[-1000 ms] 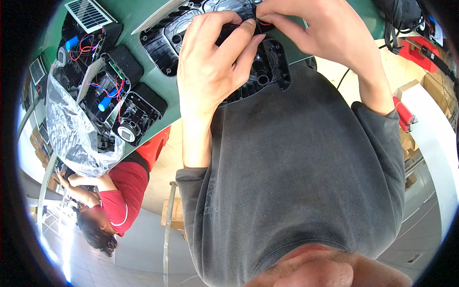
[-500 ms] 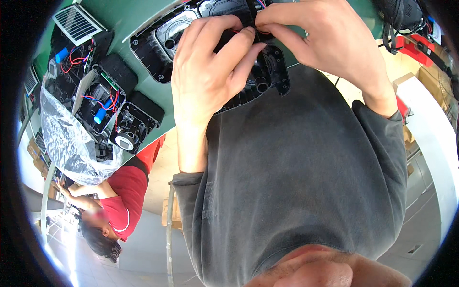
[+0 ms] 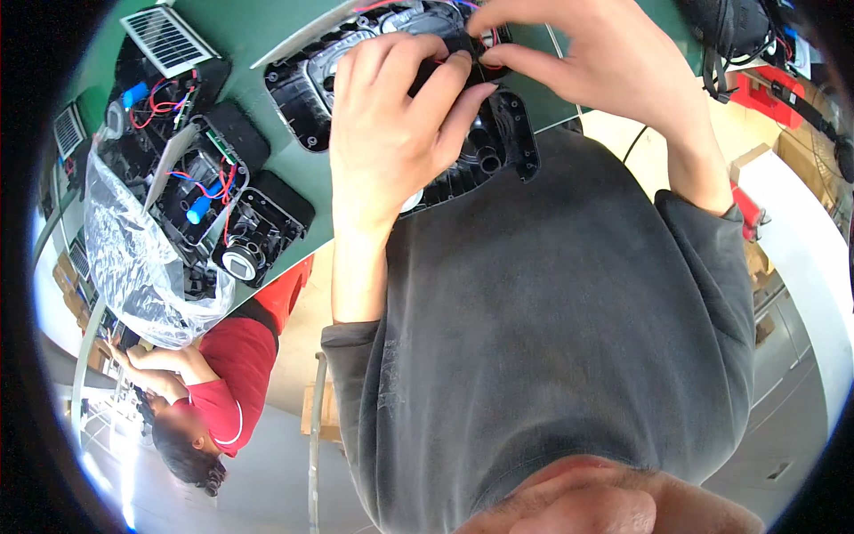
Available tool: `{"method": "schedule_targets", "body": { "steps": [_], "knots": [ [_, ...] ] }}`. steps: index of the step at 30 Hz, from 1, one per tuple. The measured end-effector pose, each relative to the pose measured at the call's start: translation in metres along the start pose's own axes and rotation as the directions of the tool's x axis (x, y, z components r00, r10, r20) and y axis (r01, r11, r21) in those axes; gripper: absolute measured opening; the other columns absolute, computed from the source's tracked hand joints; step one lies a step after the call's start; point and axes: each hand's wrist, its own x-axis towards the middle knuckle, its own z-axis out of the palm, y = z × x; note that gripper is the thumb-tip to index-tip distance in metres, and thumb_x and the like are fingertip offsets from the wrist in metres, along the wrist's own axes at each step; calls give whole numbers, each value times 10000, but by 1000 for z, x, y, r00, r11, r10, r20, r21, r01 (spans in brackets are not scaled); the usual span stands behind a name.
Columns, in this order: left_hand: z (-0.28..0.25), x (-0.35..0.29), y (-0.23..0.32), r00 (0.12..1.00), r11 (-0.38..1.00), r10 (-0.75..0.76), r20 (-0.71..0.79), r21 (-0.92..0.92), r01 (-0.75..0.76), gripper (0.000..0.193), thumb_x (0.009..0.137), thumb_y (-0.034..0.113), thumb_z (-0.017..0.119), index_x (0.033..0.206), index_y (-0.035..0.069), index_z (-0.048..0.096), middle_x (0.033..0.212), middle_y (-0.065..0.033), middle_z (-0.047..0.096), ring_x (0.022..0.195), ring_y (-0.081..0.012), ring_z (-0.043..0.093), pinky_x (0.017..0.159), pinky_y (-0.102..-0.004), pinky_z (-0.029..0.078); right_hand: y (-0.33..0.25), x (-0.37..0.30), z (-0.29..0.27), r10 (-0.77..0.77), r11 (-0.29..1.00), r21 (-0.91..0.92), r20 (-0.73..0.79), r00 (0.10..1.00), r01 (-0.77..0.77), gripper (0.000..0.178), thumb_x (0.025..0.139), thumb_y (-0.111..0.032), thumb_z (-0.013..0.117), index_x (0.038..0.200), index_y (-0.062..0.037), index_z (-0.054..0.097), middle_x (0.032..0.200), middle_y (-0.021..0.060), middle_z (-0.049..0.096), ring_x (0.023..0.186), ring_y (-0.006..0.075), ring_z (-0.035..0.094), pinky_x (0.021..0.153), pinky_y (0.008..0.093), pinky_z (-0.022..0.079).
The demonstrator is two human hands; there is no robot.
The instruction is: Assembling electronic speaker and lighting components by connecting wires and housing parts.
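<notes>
Large open casing (image 3: 301,116): black moulded plastic, ribbed inside, satin sheen; solar panel (image 3: 167,41): face looks smooth and glossy; bag (image 3: 133,254): clear plastic film, crinkled, shiny; tabletop (image 3: 258,36): green, smooth, low sheen; shirt (image 3: 551,303): grey cloth, matt, soft-looking; carton (image 3: 329,411): matt brown cardboard; pole (image 3: 314,445): looks like dull metal

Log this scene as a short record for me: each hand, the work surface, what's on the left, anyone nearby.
left hand: fingers bent over an open black housing, grip unclear
right hand: thumb and forefinger at the same housing's far right part, grip unclear
work surface: green table
on the left: more black housings, a solar panel, blue cylinders, a clear plastic bag
nearby: a person in a red top
</notes>
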Motion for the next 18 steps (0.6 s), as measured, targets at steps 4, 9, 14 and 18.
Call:
{"method": "schedule_targets", "body": {
  "steps": [4, 9, 14, 18],
  "knots": [
    [-11, -4, 0, 1000, 997, 13, -4, 76, -13, 348, 722, 198, 898, 1019, 81, 759, 1038, -56, 679, 984, -279, 662, 850, -408, 516, 1, -2, -2, -17, 1000, 12, -214, 977, 20, 185, 843, 25, 741, 1024, 5, 705, 1069, 111, 590, 973, 264, 612, 831, 340, 509],
    [-7, -8, 2, 999, 998, -38, 35, -41, 40, 322, 766, 178, 875, 1045, 71, 755, 1049, -63, 679, 874, -256, 691, 733, -361, 569, 6, -3, 17, -148, 987, -110, -283, 948, 121, 144, 819, 20, 733, 962, 17, 713, 1083, 137, 570, 984, 296, 585, 854, 365, 499],
    [-15, -1, 10, 997, 998, -66, 41, 19, 65, 379, 734, 210, 901, 1057, 75, 756, 1062, -65, 677, 919, -265, 687, 774, -366, 572, 11, -5, 30, -116, 946, -324, -244, 963, 31, 55, 815, -16, 677, 833, 31, 700, 1060, 175, 558, 1018, 337, 539, 895, 381, 469],
    [-32, 18, -4, 999, 994, -7, -46, 112, 12, 481, 702, 295, 923, 1090, 74, 742, 1197, -125, 634, 1131, -320, 601, 903, -417, 526, 2, 1, 34, -39, 887, -457, -223, 974, -69, 71, 771, -44, 648, 735, 9, 678, 1002, 170, 554, 993, 327, 520, 870, 381, 455]
  ]
}}
